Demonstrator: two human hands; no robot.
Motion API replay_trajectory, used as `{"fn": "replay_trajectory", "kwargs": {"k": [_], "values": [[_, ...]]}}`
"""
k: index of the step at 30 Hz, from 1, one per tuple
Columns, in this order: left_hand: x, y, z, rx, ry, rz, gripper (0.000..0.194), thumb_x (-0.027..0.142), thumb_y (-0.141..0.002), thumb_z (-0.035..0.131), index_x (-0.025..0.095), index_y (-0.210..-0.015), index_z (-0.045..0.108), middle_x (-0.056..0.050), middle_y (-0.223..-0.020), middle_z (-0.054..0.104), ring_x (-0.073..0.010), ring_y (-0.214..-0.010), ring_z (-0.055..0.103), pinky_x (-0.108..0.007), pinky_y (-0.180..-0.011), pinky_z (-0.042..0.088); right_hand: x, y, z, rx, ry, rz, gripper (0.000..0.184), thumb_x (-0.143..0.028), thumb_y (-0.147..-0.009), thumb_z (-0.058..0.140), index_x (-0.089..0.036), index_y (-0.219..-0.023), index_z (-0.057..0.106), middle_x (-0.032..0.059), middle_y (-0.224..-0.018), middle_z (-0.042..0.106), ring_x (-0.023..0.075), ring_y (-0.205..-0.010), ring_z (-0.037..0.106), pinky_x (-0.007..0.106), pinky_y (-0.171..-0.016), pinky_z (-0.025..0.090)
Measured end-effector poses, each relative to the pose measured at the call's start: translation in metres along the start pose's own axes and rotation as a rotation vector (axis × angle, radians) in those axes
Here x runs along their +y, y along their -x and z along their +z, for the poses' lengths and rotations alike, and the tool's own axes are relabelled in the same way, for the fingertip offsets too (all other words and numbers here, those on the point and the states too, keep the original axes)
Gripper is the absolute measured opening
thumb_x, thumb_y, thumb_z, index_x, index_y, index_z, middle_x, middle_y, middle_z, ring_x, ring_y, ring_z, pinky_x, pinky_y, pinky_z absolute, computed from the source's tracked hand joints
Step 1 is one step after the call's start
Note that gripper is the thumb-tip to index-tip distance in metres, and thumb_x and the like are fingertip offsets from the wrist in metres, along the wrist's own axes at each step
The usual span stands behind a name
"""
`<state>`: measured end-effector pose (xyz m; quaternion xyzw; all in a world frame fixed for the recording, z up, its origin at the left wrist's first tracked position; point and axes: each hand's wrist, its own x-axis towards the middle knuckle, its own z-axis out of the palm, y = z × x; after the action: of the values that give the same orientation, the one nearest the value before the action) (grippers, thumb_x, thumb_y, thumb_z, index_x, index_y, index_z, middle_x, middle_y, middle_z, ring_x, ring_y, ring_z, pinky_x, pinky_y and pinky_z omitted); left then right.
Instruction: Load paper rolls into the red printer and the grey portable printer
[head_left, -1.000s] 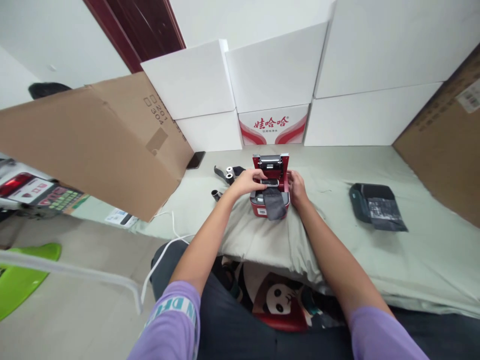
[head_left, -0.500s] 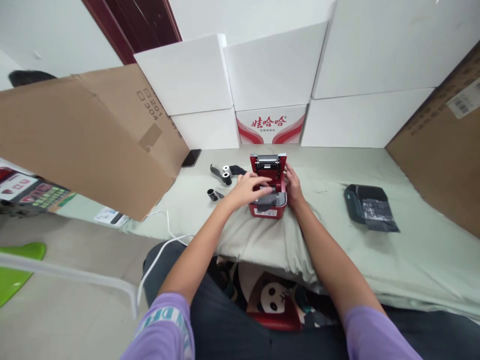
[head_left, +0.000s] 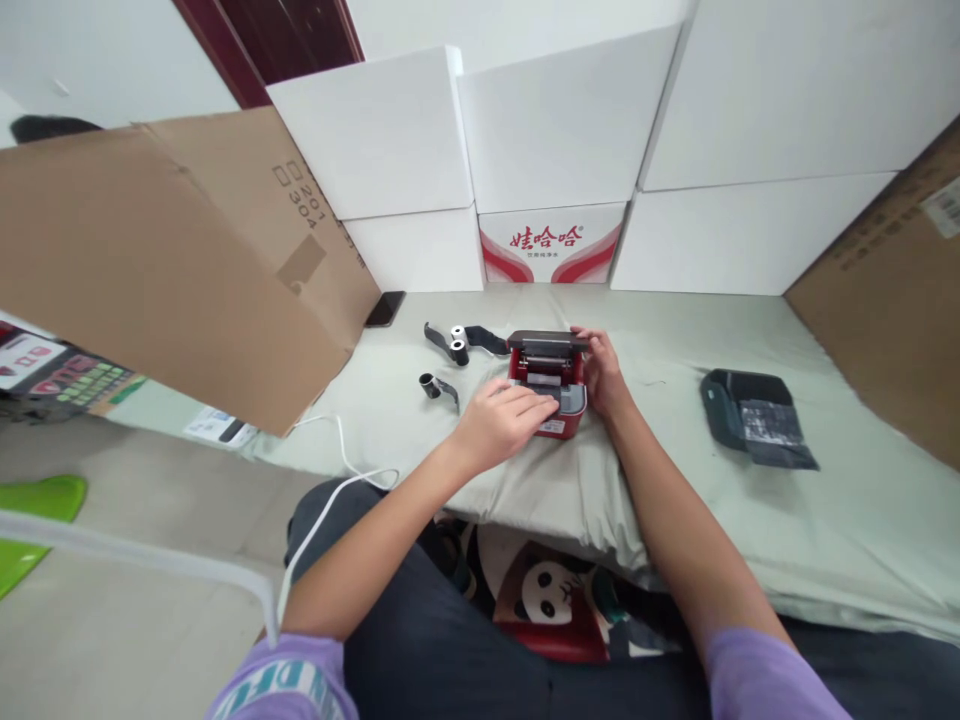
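Note:
A small red receipt printer (head_left: 551, 428) sits on the cloth-covered surface, its dark lid (head_left: 546, 342) partly lowered over the paper bay. My right hand (head_left: 602, 372) is at the right side, fingers curled over the lid's edge. Across the printer's grey front part (head_left: 574, 400) lies my left hand (head_left: 506, 420), its fingers stretched out flat and covering the dark paper there. Left of the printer are several small rolls with dark strips, among them a paper roll (head_left: 459, 351) and another roll (head_left: 430, 385) nearer me.
A dark handheld printer (head_left: 757, 415) with a black strip rests at the right. A phone (head_left: 385, 309) lies by the left cardboard panel (head_left: 225, 270). White boxes (head_left: 555, 130) line the back, and a white cable (head_left: 330, 500) runs at the left edge.
The printer's lid has swung down from upright to partly closed, moved by my right hand. My left hand has come down flat onto the printer's front.

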<state>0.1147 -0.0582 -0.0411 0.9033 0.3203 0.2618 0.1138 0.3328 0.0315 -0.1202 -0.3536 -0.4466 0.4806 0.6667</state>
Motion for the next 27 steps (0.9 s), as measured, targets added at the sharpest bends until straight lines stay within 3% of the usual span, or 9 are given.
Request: {"fn": "replay_trajectory", "kwargs": {"k": [4, 9, 13, 18, 22, 24, 27], "values": [[0.000, 0.009, -0.001, 0.003, 0.040, 0.006, 0.032, 0.037, -0.100, 0.049, 0.029, -0.120, 0.074, -0.006, -0.126, 0.075, -0.0259, -0.117, 0.067, -0.043, -0.102, 0.041, -0.007, 0.005, 0.001, -0.080, 0.012, 0.026, 0.027, -0.041, -0.070, 0.073, -0.027, -0.088, 0.058, 0.0001, -0.130, 0.063, 0.0254, -0.116, 0.061, 0.038, -0.097, 0.051], [-0.017, 0.012, -0.005, 0.141, 0.107, -0.113, 0.052, 0.049, -0.101, 0.044, 0.024, -0.145, 0.056, -0.011, -0.147, 0.061, -0.0285, -0.137, 0.054, -0.043, -0.113, 0.033, -0.004, 0.002, -0.002, -0.137, 0.035, 0.135, 0.062, -0.036, -0.060, 0.073, -0.034, -0.121, 0.058, 0.0005, -0.121, 0.066, 0.0269, -0.113, 0.063, 0.042, -0.100, 0.052], [-0.033, 0.008, -0.003, 0.057, 0.132, -0.205, 0.060, 0.050, -0.102, 0.041, 0.024, -0.157, 0.038, -0.011, -0.150, 0.058, -0.0283, -0.144, 0.047, -0.045, -0.118, 0.028, -0.003, 0.000, -0.005, -0.119, 0.078, 0.198, 0.071, -0.039, -0.059, 0.072, -0.035, -0.128, 0.054, 0.0016, -0.125, 0.066, 0.0288, -0.113, 0.063, 0.045, -0.098, 0.053], [-0.034, -0.001, -0.002, 0.039, 0.120, -0.225, 0.055, 0.042, -0.097, 0.052, 0.020, -0.148, 0.049, -0.013, -0.140, 0.066, -0.0303, -0.134, 0.056, -0.047, -0.118, 0.029, -0.007, -0.001, -0.005, -0.154, 0.091, 0.196, 0.075, -0.032, -0.057, 0.071, -0.035, -0.129, 0.052, 0.0002, -0.124, 0.067, 0.0272, -0.111, 0.063, 0.041, -0.094, 0.054], [-0.039, 0.005, 0.003, 0.081, 0.202, -0.226, 0.049, 0.039, -0.096, 0.055, 0.022, -0.142, 0.054, -0.011, -0.138, 0.067, -0.0296, -0.135, 0.056, -0.047, -0.120, 0.030, -0.004, 0.001, -0.006, -0.104, 0.153, 0.162, 0.072, -0.034, -0.059, 0.072, -0.035, -0.128, 0.052, 0.0004, -0.118, 0.066, 0.0253, -0.107, 0.063, 0.040, -0.093, 0.055], [-0.046, 0.013, 0.012, 0.119, 0.312, -0.230, 0.056, 0.041, -0.097, 0.054, 0.023, -0.149, 0.046, -0.012, -0.149, 0.058, -0.0282, -0.144, 0.048, -0.046, -0.122, 0.030, -0.006, 0.007, -0.010, -0.034, 0.227, 0.151, 0.068, -0.038, -0.060, 0.076, -0.034, -0.125, 0.054, 0.0016, -0.118, 0.065, 0.0247, -0.105, 0.063, 0.040, -0.091, 0.055], [-0.058, 0.021, 0.028, 0.108, 0.471, -0.269, 0.094, 0.051, -0.089, 0.066, 0.020, -0.163, 0.018, -0.018, -0.168, 0.029, -0.0320, -0.155, 0.032, -0.048, -0.125, 0.028, -0.021, 0.022, -0.020, 0.005, 0.404, 0.207, 0.059, -0.049, -0.068, 0.078, -0.029, -0.120, 0.060, 0.0060, -0.116, 0.066, 0.0262, -0.104, 0.065, 0.043, -0.090, 0.056]]}}
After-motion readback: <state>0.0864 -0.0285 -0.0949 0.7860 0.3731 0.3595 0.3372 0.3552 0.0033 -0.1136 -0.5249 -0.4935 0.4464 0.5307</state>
